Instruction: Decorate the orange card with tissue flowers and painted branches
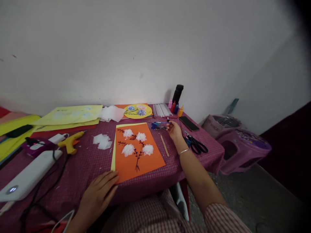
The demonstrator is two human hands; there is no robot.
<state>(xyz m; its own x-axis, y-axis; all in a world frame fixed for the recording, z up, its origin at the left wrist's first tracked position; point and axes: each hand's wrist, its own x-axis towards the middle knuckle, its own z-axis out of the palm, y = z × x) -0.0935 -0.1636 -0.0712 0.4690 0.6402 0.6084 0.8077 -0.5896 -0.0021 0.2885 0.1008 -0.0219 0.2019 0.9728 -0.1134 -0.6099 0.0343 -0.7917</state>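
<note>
An orange sheet (128, 173) with several white paper flowers and dark painted stems lies near the table's front edge, over a pale yellow sheet (113, 158). My left hand (100, 192) rests flat at the sheet's lower left corner, fingers spread and holding nothing. To the right of the sheet, my right hand (173, 129) is closed on a thin blue brush (161, 122), which points left above a small blue-stained palette (155, 126). A wooden stick (164, 145) lies between the sheet and my right wrist.
Black scissors (198, 145) and a phone (189, 123) lie at the right. Paint bottles (180, 111) stand behind, near white sticks (161, 110). On the left are white paper pieces (102, 141), a yellow glue gun (70, 142), a white power bank (29, 176) and cables.
</note>
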